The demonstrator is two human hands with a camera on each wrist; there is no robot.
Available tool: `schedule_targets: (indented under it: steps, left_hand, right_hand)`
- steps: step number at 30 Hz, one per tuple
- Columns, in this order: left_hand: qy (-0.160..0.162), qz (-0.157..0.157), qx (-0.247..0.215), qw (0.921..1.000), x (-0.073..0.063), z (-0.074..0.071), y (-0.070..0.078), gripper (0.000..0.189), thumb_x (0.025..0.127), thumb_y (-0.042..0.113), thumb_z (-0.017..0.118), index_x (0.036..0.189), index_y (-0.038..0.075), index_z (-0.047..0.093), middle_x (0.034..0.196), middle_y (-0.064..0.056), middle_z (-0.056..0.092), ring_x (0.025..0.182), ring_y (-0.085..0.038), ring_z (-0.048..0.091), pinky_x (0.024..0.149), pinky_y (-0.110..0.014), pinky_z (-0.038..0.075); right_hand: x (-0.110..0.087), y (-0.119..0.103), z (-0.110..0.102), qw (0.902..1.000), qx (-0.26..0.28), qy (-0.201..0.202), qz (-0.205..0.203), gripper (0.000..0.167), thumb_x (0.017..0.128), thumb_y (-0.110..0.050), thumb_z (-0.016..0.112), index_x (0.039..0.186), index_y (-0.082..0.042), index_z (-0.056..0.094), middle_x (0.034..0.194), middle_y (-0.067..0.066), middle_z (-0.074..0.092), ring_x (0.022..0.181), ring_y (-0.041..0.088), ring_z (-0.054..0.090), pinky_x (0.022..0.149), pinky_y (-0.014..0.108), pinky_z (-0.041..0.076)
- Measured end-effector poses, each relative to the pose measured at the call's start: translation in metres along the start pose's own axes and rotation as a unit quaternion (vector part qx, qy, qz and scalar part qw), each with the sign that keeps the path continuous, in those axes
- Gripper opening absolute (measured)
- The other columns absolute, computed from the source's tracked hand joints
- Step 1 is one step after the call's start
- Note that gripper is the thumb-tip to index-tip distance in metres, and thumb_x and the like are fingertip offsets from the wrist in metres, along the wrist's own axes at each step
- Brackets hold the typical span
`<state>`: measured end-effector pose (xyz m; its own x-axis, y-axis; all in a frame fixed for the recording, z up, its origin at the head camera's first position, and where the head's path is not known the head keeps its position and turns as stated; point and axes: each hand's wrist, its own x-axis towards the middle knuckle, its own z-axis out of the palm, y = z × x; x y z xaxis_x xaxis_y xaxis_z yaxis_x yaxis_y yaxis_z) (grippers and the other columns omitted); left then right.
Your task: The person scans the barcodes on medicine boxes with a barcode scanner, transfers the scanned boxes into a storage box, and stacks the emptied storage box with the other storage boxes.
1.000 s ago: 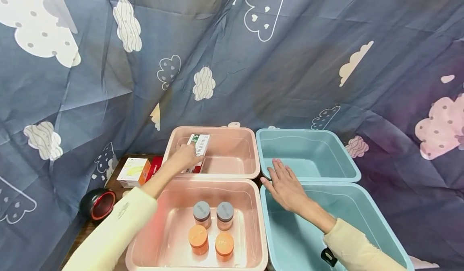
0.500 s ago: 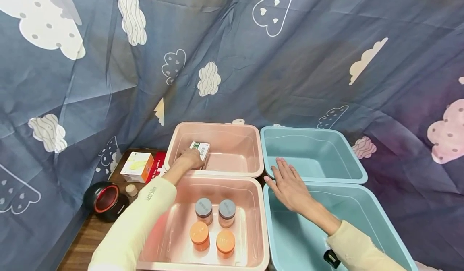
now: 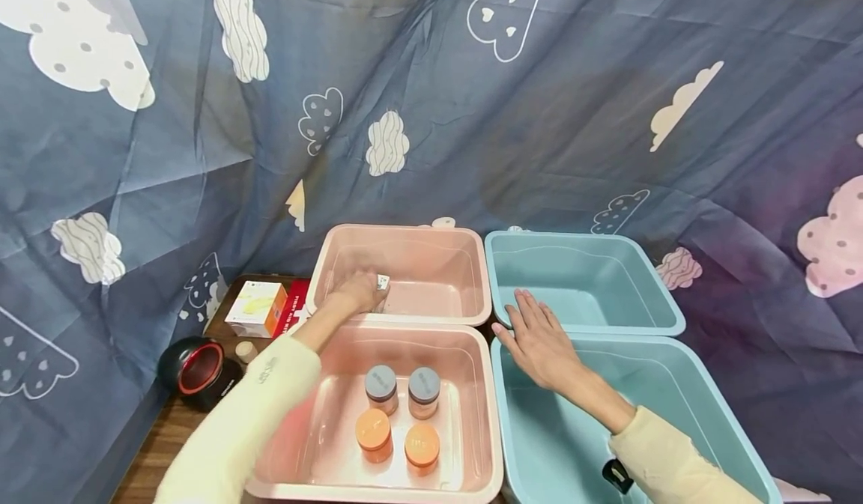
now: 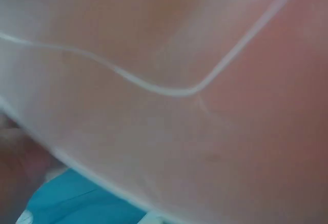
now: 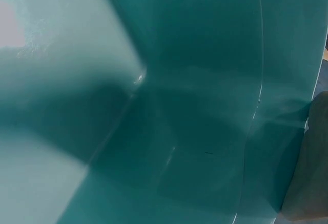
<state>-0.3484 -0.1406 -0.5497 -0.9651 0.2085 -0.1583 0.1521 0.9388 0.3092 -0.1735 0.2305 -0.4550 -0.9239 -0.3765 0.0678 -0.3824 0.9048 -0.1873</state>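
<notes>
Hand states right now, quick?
Left hand: at the white box in the far pink bin; fingers hidden, grip can't be told.
Right hand: open, fingers straight, holding nothing visible.

Brn wood tbl (image 3: 153, 444) w/ pink bins (image 3: 404, 350), blue bins (image 3: 607, 369), wht/orng box (image 3: 256, 309), red box (image 3: 292, 305), rnd blk item (image 3: 195, 373).

Pink bin (image 3: 438, 253), around left hand (image 3: 355, 294): glossy plastic. Blue bin (image 3: 667, 392), under right hand (image 3: 542, 347): smooth plastic. Curtain (image 3: 512, 137), beyond both: creased cloth. Table (image 3: 167, 440), their left: wood.

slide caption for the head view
Left hand at a white box in a pink plastic bin; right hand above blue plastic bins.
</notes>
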Motion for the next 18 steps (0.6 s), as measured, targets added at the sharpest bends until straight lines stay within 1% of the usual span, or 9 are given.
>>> schedule_targets:
  steps: [1,2,5,6,8,10,13,16,18]
  left_hand:
    - [0.027,0.042,-0.005,0.9988,-0.006,-0.004,0.000,0.059,0.106,0.039,0.062,0.145,-0.005,0.057,0.139,-0.031,0.065,0.128,-0.050,0.066,0.111,-0.061,0.054]
    - [0.042,0.080,-0.007,0.9959,-0.024,-0.018,0.011,0.055,0.106,0.034,0.063,0.143,-0.007,0.060,0.140,-0.031,0.066,0.129,-0.049,0.067,0.111,-0.059,0.054]
    - [0.089,0.176,-0.017,0.9802,-0.090,-0.062,0.054,0.056,0.102,0.019,0.064,0.147,-0.013,0.054,0.144,-0.035,0.063,0.132,-0.049,0.065,0.114,-0.056,0.053]
    - [0.092,0.198,-0.017,0.9757,-0.116,-0.078,0.071,0.055,0.101,0.014,0.063,0.145,-0.016,0.055,0.143,-0.035,0.064,0.132,-0.048,0.066,0.114,-0.055,0.053]
    - [0.076,0.223,-0.013,0.9718,-0.162,-0.105,0.101,0.048,0.100,0.008,0.065,0.140,-0.017,0.059,0.136,-0.031,0.070,0.126,-0.044,0.071,0.109,-0.052,0.057]
    - [0.070,0.247,-0.008,0.9666,-0.184,-0.107,0.107,0.041,0.100,0.007,0.066,0.136,-0.013,0.064,0.125,-0.025,0.075,0.110,-0.038,0.076,0.098,-0.048,0.062]
    - [0.054,0.259,0.019,0.9640,-0.210,-0.099,0.107,0.040,0.100,0.009,0.072,0.136,-0.009,0.067,0.128,-0.021,0.076,0.111,-0.033,0.077,0.094,-0.045,0.064]
    - [0.078,0.289,0.057,0.9525,-0.230,-0.083,0.099,0.050,0.098,0.010,0.079,0.143,-0.008,0.064,0.141,-0.022,0.070,0.121,-0.033,0.074,0.098,-0.044,0.063]
    - [0.098,0.307,0.078,0.9432,-0.240,-0.073,0.092,0.057,0.096,0.010,0.082,0.147,-0.006,0.061,0.154,-0.023,0.062,0.134,-0.035,0.068,0.106,-0.047,0.060]
  right_hand:
    - [0.001,0.000,0.000,1.0000,0.000,0.001,-0.001,0.064,0.119,-0.040,0.042,0.157,0.010,0.049,0.175,0.033,0.030,0.165,0.049,0.026,0.132,0.066,0.023]
    - [0.002,-0.001,0.000,1.0000,0.000,0.000,-0.002,0.064,0.119,-0.040,0.041,0.157,0.011,0.048,0.175,0.033,0.029,0.165,0.049,0.026,0.132,0.066,0.023]
    - [0.006,-0.001,-0.003,1.0000,-0.004,0.002,-0.006,0.064,0.119,-0.040,0.042,0.157,0.011,0.049,0.174,0.033,0.030,0.165,0.049,0.026,0.132,0.066,0.023]
    - [0.007,-0.001,-0.004,1.0000,-0.005,0.003,-0.007,0.063,0.119,-0.040,0.042,0.157,0.011,0.049,0.174,0.033,0.030,0.165,0.049,0.026,0.132,0.066,0.023]
    - [0.008,0.000,-0.005,0.9999,-0.008,0.002,-0.008,0.064,0.120,-0.040,0.041,0.157,0.011,0.048,0.175,0.033,0.029,0.165,0.049,0.025,0.132,0.066,0.023]
    - [0.009,0.001,-0.006,0.9999,-0.006,0.002,-0.009,0.065,0.120,-0.041,0.040,0.157,0.011,0.048,0.175,0.033,0.029,0.165,0.049,0.025,0.133,0.066,0.022]
    - [0.008,0.002,-0.003,0.9999,0.002,0.006,-0.012,0.067,0.120,-0.043,0.039,0.157,0.012,0.048,0.175,0.034,0.029,0.165,0.049,0.025,0.132,0.066,0.021]
    - [0.006,0.004,0.003,0.9998,0.011,0.006,-0.013,0.071,0.119,-0.047,0.037,0.157,0.012,0.048,0.175,0.034,0.028,0.165,0.050,0.024,0.133,0.066,0.020]
    - [0.006,0.005,0.006,0.9997,0.014,0.007,-0.016,0.072,0.119,-0.049,0.035,0.156,0.012,0.048,0.175,0.034,0.028,0.165,0.050,0.024,0.132,0.067,0.020]
